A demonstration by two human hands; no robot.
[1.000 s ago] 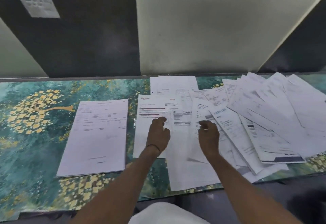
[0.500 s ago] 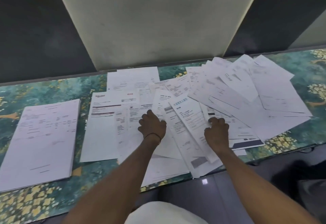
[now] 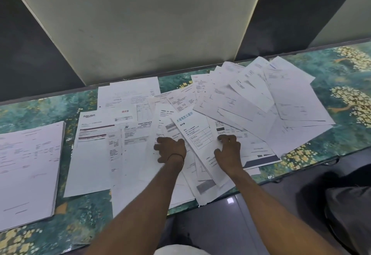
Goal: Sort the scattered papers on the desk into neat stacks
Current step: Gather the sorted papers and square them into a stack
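Both palms flat, nothing grasped: left hand (image 3: 170,151) pressing the middle sheets, right hand (image 3: 228,152) on the blue-headed sheet (image 3: 193,132), loose papers (image 3: 261,102) fanned across the tabletop (image 3: 331,134). Sheets overhanging the near edge, liable to slide floorward if dragged. Neat stack (image 3: 28,170) far left. Since a moment ago: right hand slid leftward, view swung right.

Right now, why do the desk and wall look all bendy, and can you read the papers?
In the head view, the wide lens tilts the wall panel and curves the desk edge; light is dim and even; "Rakuten" on one sheet reads clearly, but the far papers are too soft to read.
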